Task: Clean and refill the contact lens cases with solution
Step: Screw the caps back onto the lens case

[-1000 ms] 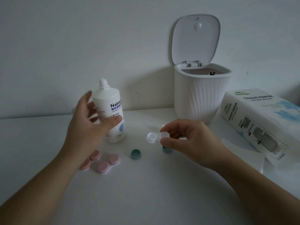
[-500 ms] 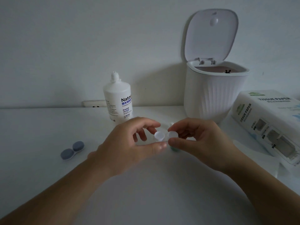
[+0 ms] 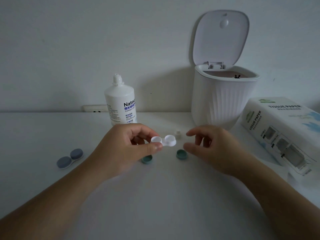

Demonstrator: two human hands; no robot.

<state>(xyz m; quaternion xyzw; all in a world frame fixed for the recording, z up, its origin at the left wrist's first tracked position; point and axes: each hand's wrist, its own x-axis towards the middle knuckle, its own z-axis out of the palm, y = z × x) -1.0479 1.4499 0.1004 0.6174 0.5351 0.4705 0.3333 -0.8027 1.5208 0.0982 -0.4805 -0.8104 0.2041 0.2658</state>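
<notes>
The left hand (image 3: 124, 149) pinches the white lens case (image 3: 163, 141) above the worktop (image 3: 155, 205); the right hand (image 3: 213, 149) hovers just beside it, fingers loose. Two green caps (image 3: 181, 154) lie below, the solution bottle (image 3: 120, 103) behind.

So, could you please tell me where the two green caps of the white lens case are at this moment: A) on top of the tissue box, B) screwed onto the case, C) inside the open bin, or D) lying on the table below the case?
D: both green caps lie on the table, while the white lens case, pinched by the left hand, has open wells.
</notes>
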